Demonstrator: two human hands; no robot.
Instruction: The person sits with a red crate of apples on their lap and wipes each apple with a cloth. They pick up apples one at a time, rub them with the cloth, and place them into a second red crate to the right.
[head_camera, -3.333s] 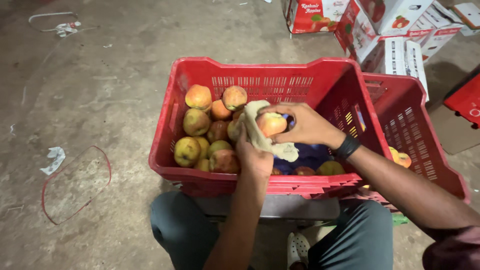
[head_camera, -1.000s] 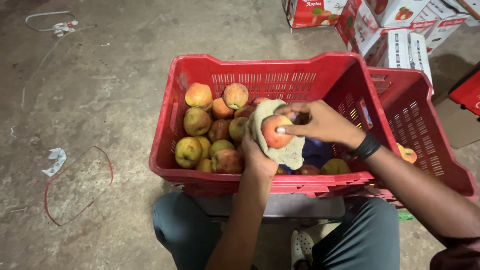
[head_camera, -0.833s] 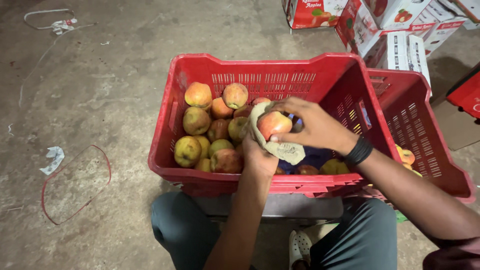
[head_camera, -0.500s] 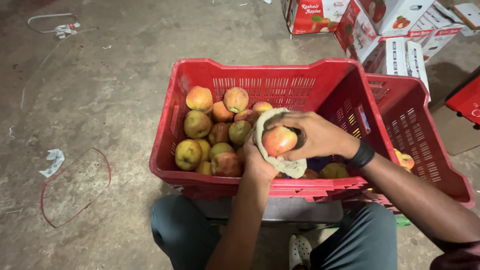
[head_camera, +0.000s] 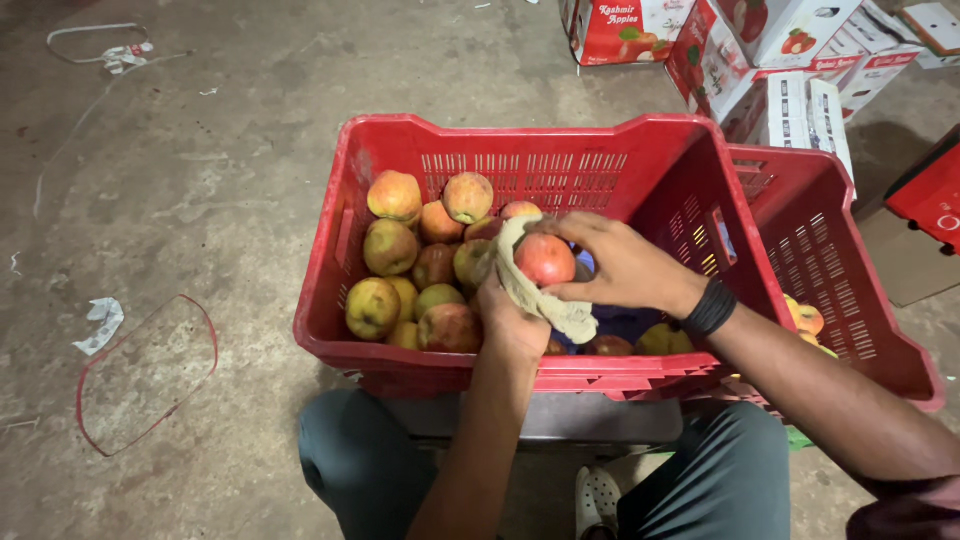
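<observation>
A red plastic crate (head_camera: 380, 360) sits in front of my knees with several yellow-red apples (head_camera: 392, 247) piled in its left half. Over the crate's middle, my left hand (head_camera: 512, 322) cups a beige cloth (head_camera: 540, 300) from below. A red apple (head_camera: 545, 259) rests in that cloth. My right hand (head_camera: 620, 265) wraps over the apple from the right, fingers on its top and side. A black band circles my right wrist. More apples and something blue lie under my hands, partly hidden.
A second red crate (head_camera: 850, 290) with a few apples stands against the right side of the first. Red and white cardboard fruit boxes (head_camera: 760, 50) are stacked at the top right. A red wire loop (head_camera: 145, 375) and paper scraps lie on the concrete floor at left.
Both hands have stayed over the crate with the apple and cloth. The apple has been turned in the cloth, and my right hand has shifted over it.
</observation>
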